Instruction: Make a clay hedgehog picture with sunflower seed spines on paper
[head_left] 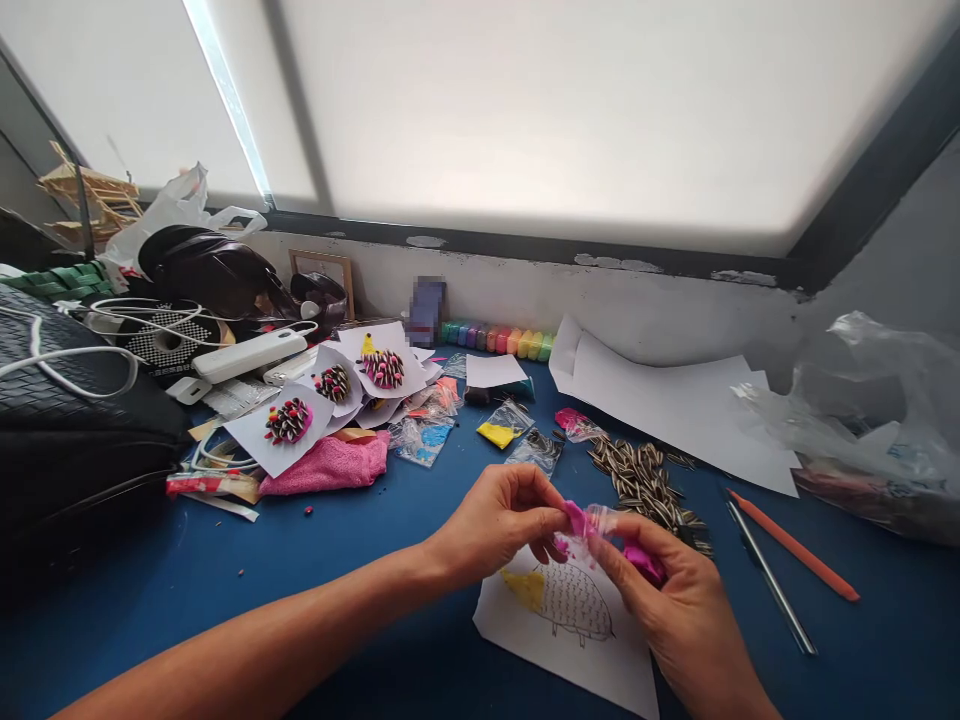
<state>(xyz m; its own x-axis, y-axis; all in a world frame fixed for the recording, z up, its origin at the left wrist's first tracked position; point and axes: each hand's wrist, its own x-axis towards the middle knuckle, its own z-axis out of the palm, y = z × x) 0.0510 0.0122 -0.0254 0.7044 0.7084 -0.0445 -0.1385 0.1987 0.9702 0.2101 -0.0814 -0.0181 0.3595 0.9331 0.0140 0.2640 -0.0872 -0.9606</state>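
My left hand [510, 520] pinches a bit of magenta modelling clay [576, 517] at the mouth of a small clear plastic bag [598, 522]. The bag is gripped by my right hand [675, 590], and more magenta clay [643, 562] bulges inside it behind the fingers. Below both hands lies a white paper [577, 670] with a pencil drawing of a hedgehog [574, 600]. Its pointed head is covered in yellow clay [523, 590], while the body shows only drawn marks. My hands hide the paper's upper edge.
Sunflower seeds [634, 475] are heaped behind my right hand. An orange pencil [795, 545] and a silver pen [772, 580] lie at right. Finished seed hedgehogs on paper [382, 370] rest on a pink cloth [330, 465] at left. A bag of yellow clay [499, 432] lies ahead.
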